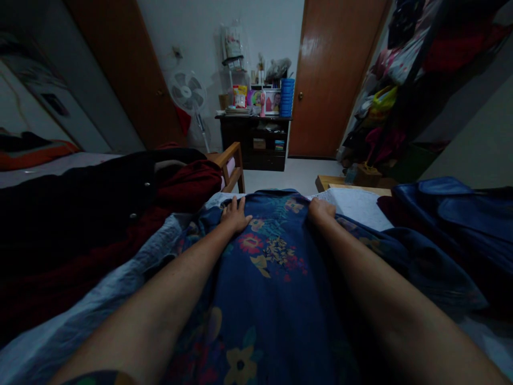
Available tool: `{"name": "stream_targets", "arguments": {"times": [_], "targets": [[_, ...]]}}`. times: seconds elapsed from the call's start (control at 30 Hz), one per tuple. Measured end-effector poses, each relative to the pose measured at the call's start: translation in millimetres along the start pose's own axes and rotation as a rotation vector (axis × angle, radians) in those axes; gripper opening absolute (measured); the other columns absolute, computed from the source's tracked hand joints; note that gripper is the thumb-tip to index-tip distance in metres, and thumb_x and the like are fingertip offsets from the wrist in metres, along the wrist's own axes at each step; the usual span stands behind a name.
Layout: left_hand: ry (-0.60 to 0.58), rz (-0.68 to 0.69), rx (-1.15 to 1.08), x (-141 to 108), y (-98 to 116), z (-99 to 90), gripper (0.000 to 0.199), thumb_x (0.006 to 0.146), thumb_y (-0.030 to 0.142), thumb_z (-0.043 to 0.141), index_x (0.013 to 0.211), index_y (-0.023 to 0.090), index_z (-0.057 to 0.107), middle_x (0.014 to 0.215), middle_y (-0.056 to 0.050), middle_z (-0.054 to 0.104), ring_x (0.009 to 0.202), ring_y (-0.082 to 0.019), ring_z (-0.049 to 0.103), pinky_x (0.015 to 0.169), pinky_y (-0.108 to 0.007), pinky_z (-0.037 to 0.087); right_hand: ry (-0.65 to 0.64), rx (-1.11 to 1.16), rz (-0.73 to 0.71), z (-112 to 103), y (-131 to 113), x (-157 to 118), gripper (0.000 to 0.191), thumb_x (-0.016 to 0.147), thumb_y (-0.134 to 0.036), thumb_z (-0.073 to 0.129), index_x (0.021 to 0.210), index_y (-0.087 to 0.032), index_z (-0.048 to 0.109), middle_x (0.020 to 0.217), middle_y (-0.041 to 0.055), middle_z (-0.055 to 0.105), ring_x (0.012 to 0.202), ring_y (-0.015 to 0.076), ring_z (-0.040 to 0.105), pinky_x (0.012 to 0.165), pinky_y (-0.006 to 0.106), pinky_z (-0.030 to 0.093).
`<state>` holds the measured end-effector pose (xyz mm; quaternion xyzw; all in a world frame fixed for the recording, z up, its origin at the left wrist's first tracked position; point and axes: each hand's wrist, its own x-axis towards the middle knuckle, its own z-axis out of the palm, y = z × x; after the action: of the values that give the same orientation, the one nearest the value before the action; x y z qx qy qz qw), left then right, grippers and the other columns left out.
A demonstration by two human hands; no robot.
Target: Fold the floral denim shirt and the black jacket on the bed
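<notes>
A dark blue cloth with a flower print (272,299) lies spread out in front of me, over a white sheet. Near its far left edge, my left hand (236,215) rests on the cloth with its fingers apart. At the far right part of the cloth, my right hand (321,212) is closed, its fingers folded round the fabric. Between the two hands the cloth lies fairly flat, and folds of it fall away to the right.
Black and dark red clothes (80,203) lie to the left, and a blue bag or garment (457,208) to the right. Beyond are a wooden chair (239,166), a dark cabinet (252,144), a fan (188,93) and a wooden door (332,69).
</notes>
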<state>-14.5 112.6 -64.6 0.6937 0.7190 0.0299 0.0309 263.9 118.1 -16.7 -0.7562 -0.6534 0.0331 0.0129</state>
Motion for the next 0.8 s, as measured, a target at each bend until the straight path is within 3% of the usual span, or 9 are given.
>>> {"name": "stream_targets", "arguments": {"times": [0.1, 0.17, 0.23, 0.33, 0.4, 0.53, 0.8], "targets": [[0.144, 0.060, 0.049, -3.4, 17.5, -2.1, 0.069, 0.087, 0.041, 0.049, 0.149, 0.021, 0.027, 0.161, -0.012, 0.011, 0.142, -0.036, 0.023, 0.113, -0.049, 0.022, 0.125, -0.002, -0.035, 11.3, -22.1, -11.4, 0.043, 0.094, -0.021, 0.031, 0.126, -0.008, 0.057, 0.130, 0.0248, 0.055, 0.124, 0.0330, 0.048, 0.102, 0.047, 0.034], [0.214, 0.176, 0.032, -5.4, 32.2, -3.3, 0.060, 0.090, 0.036, 0.044, 0.147, 0.023, 0.032, 0.161, -0.008, 0.014, 0.145, -0.031, 0.019, 0.115, -0.046, 0.019, 0.211, 0.030, -0.177, 22.4, -38.8, -18.4, 0.044, 0.096, -0.029, 0.032, 0.134, -0.013, 0.050, 0.145, 0.0197, 0.043, 0.134, 0.0305, 0.036, 0.109, 0.047, 0.025], [0.167, 0.310, -0.004, -8.3, 44.7, 0.1, 0.056, 0.093, 0.041, 0.037, 0.147, 0.025, 0.034, 0.161, -0.005, 0.018, 0.146, -0.027, 0.016, 0.116, -0.045, 0.016, 0.205, 0.077, -0.322, 36.3, -50.8, -22.6, 0.051, 0.096, -0.041, 0.035, 0.141, -0.017, 0.041, 0.154, 0.0139, 0.031, 0.141, 0.0288, 0.025, 0.112, 0.047, 0.019], [-0.019, 0.382, -0.051, -13.3, 53.1, 11.9, 0.059, 0.095, 0.053, 0.028, 0.149, 0.029, 0.031, 0.160, -0.003, 0.022, 0.146, -0.027, 0.016, 0.115, -0.051, 0.016, 0.049, 0.123, -0.378, 56.8, -54.5, -21.8, 0.061, 0.095, -0.054, 0.032, 0.148, -0.022, 0.032, 0.159, 0.0075, 0.022, 0.145, 0.0273, 0.016, 0.113, 0.050, 0.017], [-0.074, 0.349, -0.069, -15.7, 52.5, 19.2, 0.061, 0.094, 0.059, 0.023, 0.150, 0.033, 0.026, 0.160, -0.002, 0.021, 0.146, -0.031, 0.016, 0.113, -0.058, 0.016, -0.015, 0.133, -0.375, 65.7, -49.4, -18.0, 0.065, 0.095, -0.059, 0.027, 0.150, -0.024, 0.027, 0.160, 0.0057, 0.019, 0.145, 0.0264, 0.016, 0.113, 0.052, 0.015], [-0.076, 0.245, -0.093, -18.0, 46.7, 22.7, 0.068, 0.088, 0.070, 0.022, 0.149, 0.040, 0.025, 0.161, -0.001, 0.017, 0.145, -0.040, 0.011, 0.109, -0.067, 0.012, -0.036, 0.118, -0.332, 68.9, -33.8, -9.1, 0.068, 0.094, -0.063, 0.023, 0.151, -0.026, 0.024, 0.160, 0.0048, 0.016, 0.145, 0.0274, 0.016, 0.113, 0.054, 0.013], [-0.030, 0.034, -0.073, -23.5, 42.0, 18.6, 0.086, 0.077, 0.083, 0.025, 0.148, 0.036, 0.031, 0.160, -0.009, 0.020, 0.143, -0.046, 0.013, 0.109, -0.066, 0.009, 0.002, 0.073, -0.147, 64.4, -8.5, 2.8, 0.070, 0.094, -0.062, 0.022, 0.150, -0.020, 0.029, 0.158, 0.0094, 0.022, 0.145, 0.0278, 0.015, 0.114, 0.052, 0.012]]}}
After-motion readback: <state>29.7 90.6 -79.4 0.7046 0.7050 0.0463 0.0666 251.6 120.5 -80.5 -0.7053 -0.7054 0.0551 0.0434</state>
